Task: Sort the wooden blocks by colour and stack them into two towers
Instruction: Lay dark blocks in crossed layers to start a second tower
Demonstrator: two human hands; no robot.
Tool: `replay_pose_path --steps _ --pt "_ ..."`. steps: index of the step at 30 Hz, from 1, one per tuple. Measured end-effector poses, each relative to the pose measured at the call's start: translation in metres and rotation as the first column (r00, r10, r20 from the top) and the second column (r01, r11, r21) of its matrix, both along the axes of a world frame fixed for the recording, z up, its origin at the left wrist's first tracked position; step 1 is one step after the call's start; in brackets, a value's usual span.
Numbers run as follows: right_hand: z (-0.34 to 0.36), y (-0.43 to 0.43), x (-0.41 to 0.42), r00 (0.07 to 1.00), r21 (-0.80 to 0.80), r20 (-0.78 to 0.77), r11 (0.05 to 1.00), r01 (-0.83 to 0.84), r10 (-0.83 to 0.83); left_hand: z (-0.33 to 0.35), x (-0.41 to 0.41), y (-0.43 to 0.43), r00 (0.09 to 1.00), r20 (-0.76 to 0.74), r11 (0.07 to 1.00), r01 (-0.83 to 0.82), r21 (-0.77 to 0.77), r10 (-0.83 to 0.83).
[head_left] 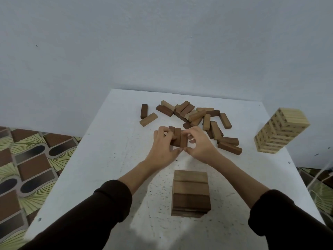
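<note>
A white, speckled counter (117, 141) stands against a pale blue-grey wall (162, 42). At its middle lie three dark brown wooden blocks (177, 138), side by side and touching, their long sides running from 6 to 12 o'clock. The left grip (163, 148) closes on them from 9 o'clock, fingers curled over the outer block and thumb at the near ends. The right grip (200, 147) closes on them from 3 o'clock, thumb tip at the near end of the rightmost block and fingers bent over the far part. Both grips pinch this row between them.

At 6 o'clock, near the person, stands a short tower of dark brown wooden blocks (191, 193), well apart from the hands. At 3 o'clock, close to the counter's edge, rises a taller tower of pale yellow wooden blocks (281, 130).

From 12 to 2 o'clock spreads a loose heap of mixed brown and tan wooden blocks (198, 114), some overlapping. At 11 o'clock a single dark block (144, 111) lies just beside a single tan block (148, 119).

Dark sleeves (108, 204) cover both forearms. A brown-and-green patterned floor (27, 159) shows at 9 o'clock.
</note>
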State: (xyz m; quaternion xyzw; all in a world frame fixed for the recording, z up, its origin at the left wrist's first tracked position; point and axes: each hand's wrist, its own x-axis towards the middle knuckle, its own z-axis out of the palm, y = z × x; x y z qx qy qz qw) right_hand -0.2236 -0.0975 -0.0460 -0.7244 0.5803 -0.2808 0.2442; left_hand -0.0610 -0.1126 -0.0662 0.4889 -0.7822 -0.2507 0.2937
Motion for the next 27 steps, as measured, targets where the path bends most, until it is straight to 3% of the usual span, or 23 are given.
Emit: replay_pose_path --steps 6,13,27 --pt "0.003 -0.003 0.001 0.998 0.151 0.052 0.988 0.010 -0.018 0.002 0.015 -0.018 0.993 -0.087 0.972 0.094 0.215 -0.077" --pt "-0.004 -0.008 0.001 0.998 0.146 0.049 0.988 -0.051 0.044 0.009 0.016 -0.033 0.974 -0.181 0.890 0.203 0.407 -0.140" --pt "0.000 -0.002 0.002 0.994 0.145 0.092 0.987 -0.066 0.053 0.013 0.021 -0.023 0.965 -0.172 0.907 0.245 0.343 -0.195"
